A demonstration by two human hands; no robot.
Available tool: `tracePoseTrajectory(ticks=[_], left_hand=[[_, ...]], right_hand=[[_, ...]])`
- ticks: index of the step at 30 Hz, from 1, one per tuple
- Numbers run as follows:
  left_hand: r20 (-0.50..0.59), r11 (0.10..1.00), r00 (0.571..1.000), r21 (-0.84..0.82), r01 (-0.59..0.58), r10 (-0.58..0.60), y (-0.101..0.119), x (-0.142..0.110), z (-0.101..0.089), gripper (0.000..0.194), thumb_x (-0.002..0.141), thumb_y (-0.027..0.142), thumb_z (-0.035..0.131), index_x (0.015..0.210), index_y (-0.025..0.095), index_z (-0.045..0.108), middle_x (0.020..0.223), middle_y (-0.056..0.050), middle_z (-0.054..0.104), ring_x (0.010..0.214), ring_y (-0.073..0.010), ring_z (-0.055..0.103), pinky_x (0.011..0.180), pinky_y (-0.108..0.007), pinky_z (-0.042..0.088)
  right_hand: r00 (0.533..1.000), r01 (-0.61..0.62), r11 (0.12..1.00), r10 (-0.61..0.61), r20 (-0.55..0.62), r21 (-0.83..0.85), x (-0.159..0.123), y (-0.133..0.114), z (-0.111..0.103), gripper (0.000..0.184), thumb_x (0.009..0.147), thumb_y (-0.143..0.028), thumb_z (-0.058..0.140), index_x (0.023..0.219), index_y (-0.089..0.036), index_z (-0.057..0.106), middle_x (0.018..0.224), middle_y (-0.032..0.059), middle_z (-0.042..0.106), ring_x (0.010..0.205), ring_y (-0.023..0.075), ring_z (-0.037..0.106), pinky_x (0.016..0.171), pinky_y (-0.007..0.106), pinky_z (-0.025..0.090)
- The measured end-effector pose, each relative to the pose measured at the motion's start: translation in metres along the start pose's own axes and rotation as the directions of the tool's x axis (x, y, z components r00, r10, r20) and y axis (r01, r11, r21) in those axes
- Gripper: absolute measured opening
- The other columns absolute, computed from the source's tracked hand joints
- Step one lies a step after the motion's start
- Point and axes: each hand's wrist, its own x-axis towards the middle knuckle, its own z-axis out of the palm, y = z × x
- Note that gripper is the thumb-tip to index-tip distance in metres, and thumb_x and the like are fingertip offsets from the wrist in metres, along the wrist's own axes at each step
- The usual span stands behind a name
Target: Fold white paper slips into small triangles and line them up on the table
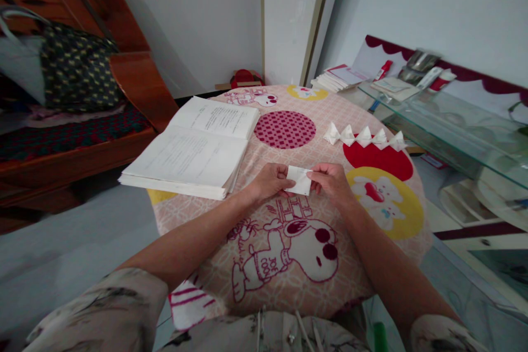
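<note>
Between my two hands is a small square of folded white paper (298, 181), held just above the patterned tablecloth. My left hand (270, 181) pinches its left edge, thumb on top. My right hand (330, 180) grips the upper right edge between thumb and fingers. To the right, beyond my right hand, a row of several pointed folded paper pieces (364, 137) stands on the cloth. A thick open book (190, 148) with printed pages lies to the left of my hands.
The round table wears a pink cloth (284, 264) with cartoon prints. At the right is a glass shelf (445, 121) carrying a red-capped tube (383, 70) and metal containers (418, 66). A paper stack (340, 77) sits at the far edge. A wooden bench (136, 88) with a dark patterned bag (76, 69) stands left.
</note>
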Motion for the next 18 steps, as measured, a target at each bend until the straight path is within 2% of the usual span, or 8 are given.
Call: tracePoseTrajectory(ticks=[4, 6, 8, 10, 13, 15, 18], left_hand=[[0.06, 0.989, 0.997, 0.143, -0.047, 0.039, -0.001, 0.002, -0.006, 0.005, 0.079, 0.013, 0.069, 0.083, 0.011, 0.066, 0.065, 0.0, 0.066, 0.054, -0.0107, 0.063, 0.053, -0.022, 0.052], [0.034, 0.939, 0.987, 0.302, -0.163, 0.16, -0.001, 0.002, -0.01, 0.017, 0.076, 0.013, 0.071, 0.093, 0.011, 0.069, 0.067, 0.0, 0.066, 0.056, -0.0104, 0.061, 0.056, -0.022, 0.052], [0.004, 0.826, 0.943, 0.48, -0.295, 0.334, 0.0, 0.002, -0.012, 0.039, 0.07, 0.009, 0.075, 0.108, 0.013, 0.07, 0.084, -0.003, 0.071, 0.068, -0.0123, 0.064, 0.064, -0.025, 0.053], [0.046, 0.685, 0.884, 0.614, -0.393, 0.466, 0.001, 0.001, -0.011, 0.049, 0.064, 0.005, 0.077, 0.111, 0.016, 0.071, 0.104, -0.008, 0.072, 0.086, -0.0167, 0.066, 0.076, -0.029, 0.055], [0.18, 0.541, 0.822, 0.674, -0.503, 0.54, 0.002, 0.0, -0.009, 0.037, 0.067, 0.003, 0.075, 0.101, 0.018, 0.075, 0.111, -0.008, 0.071, 0.102, -0.0213, 0.065, 0.092, -0.036, 0.052], [0.24, 0.507, 0.8, 0.666, -0.548, 0.55, 0.001, 0.001, -0.009, 0.028, 0.073, 0.002, 0.069, 0.094, 0.018, 0.076, 0.103, -0.007, 0.072, 0.1, -0.02, 0.066, 0.094, -0.035, 0.051], [0.287, 0.495, 0.793, 0.654, -0.572, 0.537, -0.002, 0.002, -0.011, 0.026, 0.078, -0.001, 0.061, 0.088, 0.018, 0.075, 0.091, -0.004, 0.073, 0.088, -0.0165, 0.066, 0.088, -0.032, 0.051]], right_hand=[[0.997, -0.019, 0.998, 0.024, 0.076, -0.065, 0.002, 0.004, -0.004, 0.019, 0.07, -0.036, 0.068, 0.07, -0.017, 0.067, 0.05, 0.0001, 0.061, 0.04, 0.012, 0.047, 0.039, 0.024, 0.033], [0.989, -0.013, 0.989, 0.034, 0.143, -0.149, 0.004, 0.006, -0.007, 0.018, 0.072, -0.036, 0.065, 0.068, -0.018, 0.065, 0.05, -0.0004, 0.059, 0.041, 0.012, 0.047, 0.04, 0.024, 0.031], [0.984, 0.066, 0.959, -0.016, 0.179, -0.277, 0.007, 0.008, -0.009, 0.017, 0.073, -0.033, 0.063, 0.064, -0.019, 0.063, 0.052, -0.0008, 0.058, 0.045, 0.0125, 0.048, 0.044, 0.025, 0.031], [0.973, 0.206, 0.883, -0.138, 0.186, -0.423, 0.01, 0.009, -0.008, 0.017, 0.075, -0.031, 0.063, 0.063, -0.019, 0.063, 0.054, -0.0008, 0.058, 0.051, 0.0132, 0.049, 0.05, 0.026, 0.032], [0.936, 0.351, 0.719, -0.286, 0.206, -0.599, 0.013, 0.01, -0.005, 0.02, 0.081, -0.031, 0.064, 0.066, -0.019, 0.069, 0.058, 0.0007, 0.06, 0.058, 0.0152, 0.052, 0.057, 0.028, 0.032], [0.928, 0.366, 0.635, -0.304, 0.215, -0.68, 0.015, 0.01, -0.002, 0.021, 0.085, -0.032, 0.063, 0.071, -0.019, 0.072, 0.062, 0.0029, 0.064, 0.062, 0.017, 0.055, 0.06, 0.029, 0.032], [0.924, 0.364, 0.548, -0.313, 0.22, -0.753, 0.015, 0.011, 0.0, 0.015, 0.087, -0.028, 0.064, 0.084, -0.019, 0.076, 0.071, 0.0059, 0.07, 0.068, 0.0194, 0.059, 0.063, 0.03, 0.036]])
